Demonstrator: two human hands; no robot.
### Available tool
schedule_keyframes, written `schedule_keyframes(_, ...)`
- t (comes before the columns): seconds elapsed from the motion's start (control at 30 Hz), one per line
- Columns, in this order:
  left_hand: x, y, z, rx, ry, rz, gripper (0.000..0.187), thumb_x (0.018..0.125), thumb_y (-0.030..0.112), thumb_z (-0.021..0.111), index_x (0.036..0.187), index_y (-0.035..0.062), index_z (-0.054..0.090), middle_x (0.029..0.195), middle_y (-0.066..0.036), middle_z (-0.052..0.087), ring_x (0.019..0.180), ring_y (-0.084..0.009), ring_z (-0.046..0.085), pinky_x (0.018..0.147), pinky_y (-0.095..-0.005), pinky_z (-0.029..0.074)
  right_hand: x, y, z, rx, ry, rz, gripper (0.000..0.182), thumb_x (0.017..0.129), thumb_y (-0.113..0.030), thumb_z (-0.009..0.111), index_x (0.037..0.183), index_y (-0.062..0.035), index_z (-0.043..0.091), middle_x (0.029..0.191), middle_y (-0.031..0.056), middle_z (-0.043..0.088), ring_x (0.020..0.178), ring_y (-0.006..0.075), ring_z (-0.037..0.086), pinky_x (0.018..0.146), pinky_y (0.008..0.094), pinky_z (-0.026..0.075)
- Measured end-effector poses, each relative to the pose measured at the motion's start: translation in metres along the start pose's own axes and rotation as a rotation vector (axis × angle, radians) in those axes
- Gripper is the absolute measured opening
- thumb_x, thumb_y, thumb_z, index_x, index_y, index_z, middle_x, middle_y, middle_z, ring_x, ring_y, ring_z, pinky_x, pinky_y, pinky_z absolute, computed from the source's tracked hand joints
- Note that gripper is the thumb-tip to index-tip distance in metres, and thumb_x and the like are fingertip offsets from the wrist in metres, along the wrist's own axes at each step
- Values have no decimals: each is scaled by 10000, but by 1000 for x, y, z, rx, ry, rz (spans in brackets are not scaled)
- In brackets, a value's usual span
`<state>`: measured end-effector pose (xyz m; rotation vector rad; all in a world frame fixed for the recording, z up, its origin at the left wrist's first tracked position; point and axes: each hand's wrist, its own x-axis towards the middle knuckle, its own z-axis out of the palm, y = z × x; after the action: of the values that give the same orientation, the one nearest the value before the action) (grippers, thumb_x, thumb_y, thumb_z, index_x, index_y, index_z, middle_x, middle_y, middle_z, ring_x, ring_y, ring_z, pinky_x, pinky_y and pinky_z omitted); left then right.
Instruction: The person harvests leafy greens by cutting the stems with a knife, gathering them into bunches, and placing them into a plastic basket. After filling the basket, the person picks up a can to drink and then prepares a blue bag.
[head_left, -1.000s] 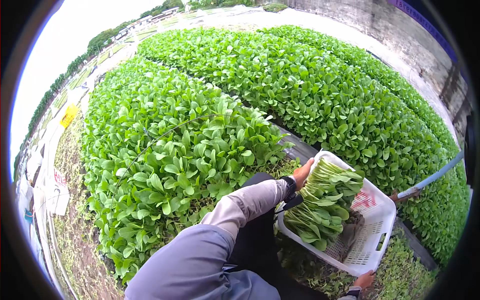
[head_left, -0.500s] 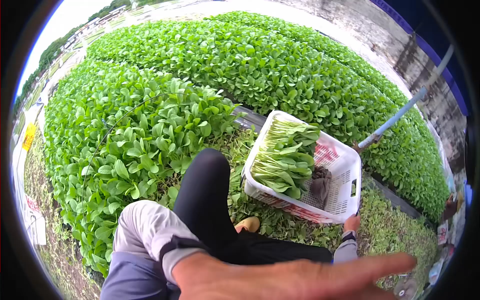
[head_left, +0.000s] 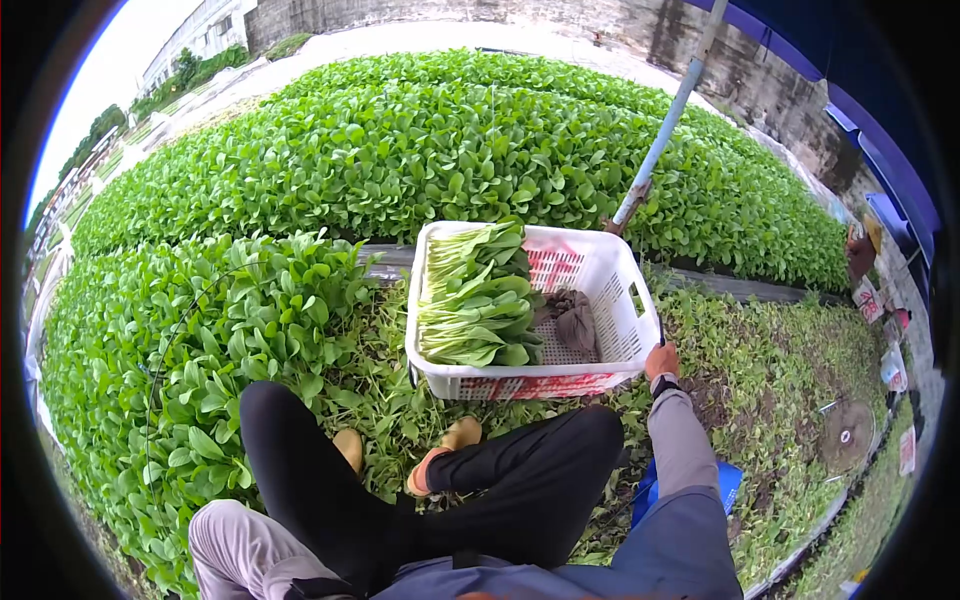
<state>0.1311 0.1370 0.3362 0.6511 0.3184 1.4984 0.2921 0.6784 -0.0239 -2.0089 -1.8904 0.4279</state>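
Note:
My right hand (head_left: pixel 662 361) is closed at the near right corner of a white plastic crate (head_left: pixel 510 383), where a thin dark strip like a wire handle shows. The crate sits level on the ground before my legs. Its left half holds a thick layer of leafy greens (head_left: pixel 478 300), pale stems to the left and leaves to the right. A crumpled dark brown cloth or glove (head_left: pixel 574 322) lies in the right half. Of my left arm, only the grey sleeve (head_left: pixel 240 545) shows clearly at the lower left; at most a sliver of the left hand reaches the bottom edge, fingers hidden.
Dense leafy plants (head_left: pixel 240 340) grow to the left, with a larger bed (head_left: pixel 430 150) behind the crate. A blue-grey pole (head_left: pixel 668 122) slants up behind the crate. Cut leaves cover the ground (head_left: pixel 780 360) at right. A blue object (head_left: pixel 730 485) lies beside my right arm.
My view has turned right and levelled, so the crate appears farther left. My left hand, stretched large across the foreground before, has dropped to the bottom edge. The right hand stays on the crate.

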Motion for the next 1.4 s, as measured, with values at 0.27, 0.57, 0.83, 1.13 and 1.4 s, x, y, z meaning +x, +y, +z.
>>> schedule_keyframes(0.27,-53,129,-51,2037,327,268,843,766,458,931,1314,-97,611,1115,-178,756,923,-241,769,778,-338,633,39,35,34,62,43,-112,442,1048,-303,470,1260,52,625,1212,320,685,1148,496,645,1003,546,501)
schedule_keyframes(0.57,-49,202,-7,2286,546,952,884,840,600,786,1401,-46,565,1351,-182,642,1184,-250,652,955,-397,555,105,83,32,-100,66,-388,563,1072,-436,429,1174,93,594,1132,336,667,1094,488,636,921,595,497)
schedule_keyframes(0.83,3,284,-91,2421,675,637,778,963,599,655,1384,-51,578,1346,-187,642,1181,-248,653,962,-390,547,-261,-167,-128,1110,-710,-287,587,1152,-484,296,1474,-27,472,874,112,662,486,90,510,423,207,328)
schedule_keyframes(1.13,78,157,-533,2116,204,-815,647,890,554,748,1033,-64,620,1013,-248,720,1012,-386,711,867,-520,559,-385,-220,65,741,-1540,-31,323,1057,-146,567,1312,51,591,820,46,671,602,62,549,554,241,465)
schedule_keyframes(1.4,-83,157,-664,2849,20,-1293,827,935,246,589,1654,39,239,1701,-283,192,1587,-450,155,1235,-620,184,-377,-265,131,615,-1631,36,342,1060,-103,537,1362,53,573,852,41,669,654,68,560,601,249,484)
